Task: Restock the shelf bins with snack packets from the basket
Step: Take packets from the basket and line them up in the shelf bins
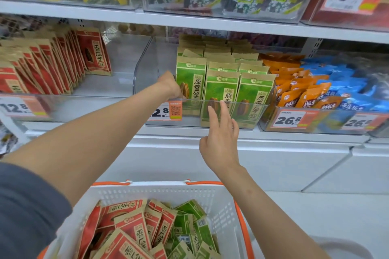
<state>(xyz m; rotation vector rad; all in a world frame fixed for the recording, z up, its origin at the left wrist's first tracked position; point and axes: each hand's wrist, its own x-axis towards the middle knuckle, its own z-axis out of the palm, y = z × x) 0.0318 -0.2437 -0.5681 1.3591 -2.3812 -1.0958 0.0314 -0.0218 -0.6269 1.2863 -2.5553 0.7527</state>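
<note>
A white basket with orange handles sits low in front of me, holding several red packets and green packets. On the middle shelf, a clear bin holds rows of upright green packets on its right side. My left hand reaches into this bin and grips the left edge of the leftmost green packet; its fingertips are hidden. My right hand is raised with straight fingers, and its index and middle tips touch the bin's clear front wall.
A bin of red packets stands to the left, with bare room at its right end. Orange packets and blue packets fill the bins on the right. Price tags hang on the bin fronts. A white shelf edge runs above.
</note>
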